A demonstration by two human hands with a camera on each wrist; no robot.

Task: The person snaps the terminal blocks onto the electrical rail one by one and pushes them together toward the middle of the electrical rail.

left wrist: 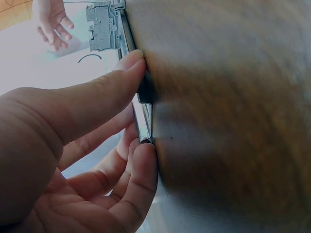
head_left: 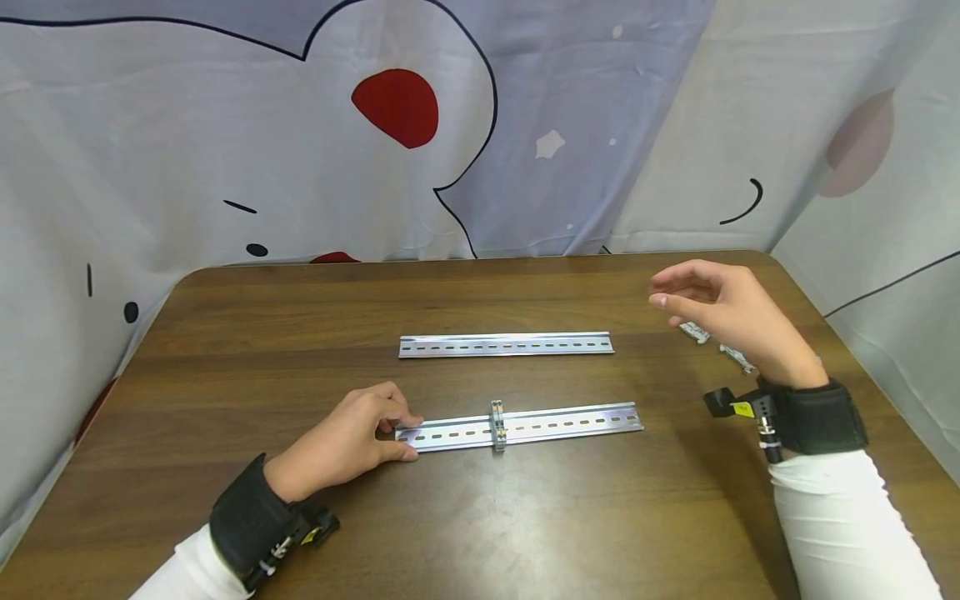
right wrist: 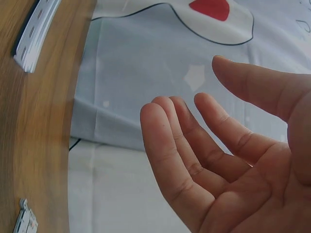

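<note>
My left hand [head_left: 348, 437] pinches the left end of a slotted metal DIN rail [head_left: 573, 423] lying on the table, thumb on the near edge and fingers on the far one. A grey terminal block [head_left: 498, 427] sits across this rail near its middle; the left wrist view shows the block [left wrist: 103, 27] standing up from the rail beyond my thumb. My right hand [head_left: 731, 317] is raised over the table's right side with relaxed, slightly bent fingers and nothing in them. Below it lie small grey pieces [head_left: 738, 358], partly covered by the hand and wrist.
A second slotted rail [head_left: 506, 345] lies farther back, roughly parallel to the first. The brown wooden table [head_left: 300, 333] ends at a patterned cloth [head_left: 570, 125] hanging behind and at the sides. One small grey piece [right wrist: 25, 221] shows near the table edge in the right wrist view.
</note>
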